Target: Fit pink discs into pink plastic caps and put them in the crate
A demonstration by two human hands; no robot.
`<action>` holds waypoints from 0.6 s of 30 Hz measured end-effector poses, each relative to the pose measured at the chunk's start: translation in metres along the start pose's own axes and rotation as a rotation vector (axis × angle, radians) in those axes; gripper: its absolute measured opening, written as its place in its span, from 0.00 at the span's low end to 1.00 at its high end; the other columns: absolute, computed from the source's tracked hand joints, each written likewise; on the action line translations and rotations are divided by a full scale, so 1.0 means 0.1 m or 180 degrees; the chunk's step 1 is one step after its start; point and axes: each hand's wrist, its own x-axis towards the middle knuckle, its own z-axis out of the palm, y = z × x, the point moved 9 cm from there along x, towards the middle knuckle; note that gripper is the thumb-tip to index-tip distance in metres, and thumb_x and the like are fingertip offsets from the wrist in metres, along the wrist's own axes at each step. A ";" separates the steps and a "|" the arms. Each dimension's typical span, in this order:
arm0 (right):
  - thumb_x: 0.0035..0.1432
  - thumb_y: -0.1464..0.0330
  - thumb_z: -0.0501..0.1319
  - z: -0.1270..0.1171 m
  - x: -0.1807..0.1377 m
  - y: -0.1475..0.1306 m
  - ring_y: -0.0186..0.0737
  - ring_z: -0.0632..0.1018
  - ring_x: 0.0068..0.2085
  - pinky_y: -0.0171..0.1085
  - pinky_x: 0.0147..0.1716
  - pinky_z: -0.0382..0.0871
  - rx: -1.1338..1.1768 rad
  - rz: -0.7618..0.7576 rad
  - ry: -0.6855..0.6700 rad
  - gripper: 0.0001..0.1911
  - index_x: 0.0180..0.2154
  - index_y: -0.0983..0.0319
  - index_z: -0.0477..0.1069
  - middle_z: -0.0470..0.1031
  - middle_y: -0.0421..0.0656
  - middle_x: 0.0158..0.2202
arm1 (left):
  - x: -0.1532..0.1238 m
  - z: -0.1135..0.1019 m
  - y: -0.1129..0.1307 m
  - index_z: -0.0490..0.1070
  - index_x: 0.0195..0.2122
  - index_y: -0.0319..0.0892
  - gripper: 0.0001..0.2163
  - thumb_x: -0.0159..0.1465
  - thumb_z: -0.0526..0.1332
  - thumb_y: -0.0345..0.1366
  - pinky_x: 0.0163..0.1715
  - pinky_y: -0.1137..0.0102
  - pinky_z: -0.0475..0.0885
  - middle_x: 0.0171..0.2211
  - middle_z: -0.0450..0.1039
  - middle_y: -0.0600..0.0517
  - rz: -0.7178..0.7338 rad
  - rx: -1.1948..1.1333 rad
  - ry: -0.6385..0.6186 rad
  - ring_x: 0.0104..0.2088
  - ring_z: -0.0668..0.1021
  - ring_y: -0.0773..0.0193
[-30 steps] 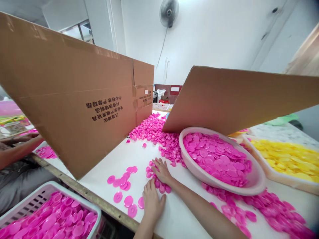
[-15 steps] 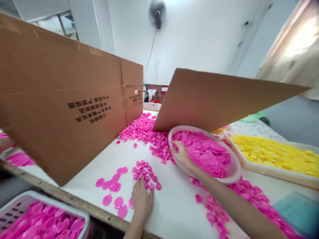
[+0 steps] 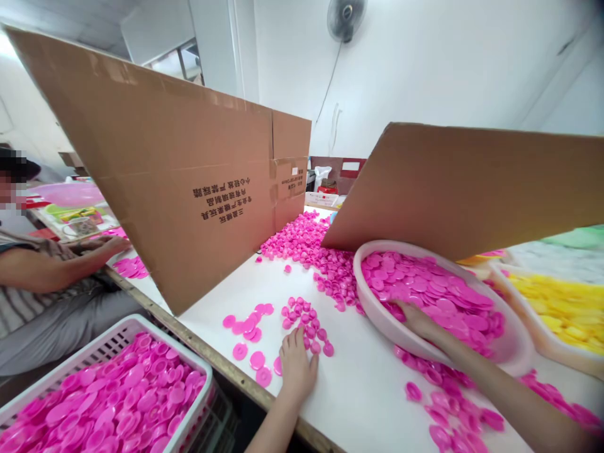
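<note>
My left hand [image 3: 299, 370] rests on the white table with its fingers stretched out and thumb apart, its fingertips at the edge of a cluster of small pink domed caps [image 3: 306, 316]. Flat pink discs [image 3: 257, 360] lie scattered left of that hand. Over the near left rim of a pale pink basin [image 3: 512, 352] reaches my right hand [image 3: 415, 321]. Its fingers are closed on a pink disc [image 3: 397, 311], one of the many discs [image 3: 438, 292] that fill the basin. The basin leans, resting partly on loose pink pieces.
Two cardboard walls, left [image 3: 202, 170] and right [image 3: 472, 189], flank a pink heap [image 3: 306, 242]. A white basket [image 3: 207, 377] of pink pieces stands low left. Yellow pieces fill a tray [image 3: 561, 314] at right. Another person's arm [image 3: 61, 267] shows at far left.
The view has swung left, showing more of the basket and another person. My right hand has moved from the basin's rim onto the discs inside. The left hand stays by the caps.
</note>
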 end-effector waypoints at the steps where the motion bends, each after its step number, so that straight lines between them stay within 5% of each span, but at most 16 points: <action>1: 0.49 0.58 0.53 0.04 0.01 -0.02 0.50 0.73 0.41 0.44 0.39 0.64 -0.0008 0.0039 -0.0211 0.22 0.41 0.65 0.71 0.72 0.54 0.41 | 0.00 0.00 0.00 0.53 0.55 0.38 0.25 0.55 0.52 0.36 0.49 0.60 0.53 0.51 0.58 0.44 0.0000 0.0007 -0.0003 0.50 0.58 0.53; 6: 0.54 0.60 0.47 0.11 0.01 0.00 0.49 0.74 0.40 0.44 0.38 0.64 -0.0037 0.0240 -0.0586 0.22 0.43 0.64 0.70 0.70 0.54 0.45 | -0.01 -0.01 -0.01 0.53 0.55 0.39 0.25 0.55 0.52 0.35 0.49 0.61 0.53 0.51 0.58 0.44 0.0030 -0.0008 0.0003 0.51 0.58 0.54; 10: 0.49 0.64 0.54 0.14 0.01 -0.08 0.49 0.73 0.43 0.42 0.41 0.63 -0.0175 -0.0213 -0.0747 0.20 0.44 0.66 0.69 0.71 0.53 0.44 | -0.01 0.00 -0.02 0.53 0.55 0.40 0.25 0.54 0.51 0.35 0.49 0.61 0.53 0.51 0.58 0.44 0.0015 -0.0073 -0.0032 0.51 0.58 0.54; 13: 0.52 0.65 0.51 0.16 -0.03 -0.01 0.48 0.72 0.44 0.42 0.43 0.63 -0.0061 0.0006 -0.0950 0.20 0.46 0.66 0.68 0.70 0.53 0.46 | -0.02 0.00 -0.02 0.53 0.55 0.39 0.25 0.54 0.52 0.35 0.49 0.62 0.53 0.51 0.58 0.44 -0.0009 -0.0063 -0.0084 0.51 0.57 0.54; 15: 0.54 0.63 0.48 0.13 -0.05 0.07 0.48 0.73 0.44 0.43 0.42 0.64 -0.0046 0.0266 -0.0918 0.21 0.47 0.66 0.67 0.69 0.53 0.47 | -0.02 -0.01 -0.02 0.52 0.55 0.40 0.26 0.54 0.52 0.35 0.50 0.63 0.51 0.52 0.57 0.45 -0.0048 -0.0039 -0.0110 0.51 0.57 0.55; 18: 0.51 0.59 0.54 -0.03 -0.01 0.04 0.51 0.73 0.42 0.43 0.40 0.65 -0.0284 0.0035 -0.0465 0.23 0.44 0.67 0.69 0.71 0.54 0.44 | -0.03 -0.02 -0.04 0.52 0.55 0.41 0.26 0.53 0.53 0.35 0.51 0.66 0.50 0.52 0.56 0.47 -0.0134 0.0001 -0.0181 0.52 0.56 0.57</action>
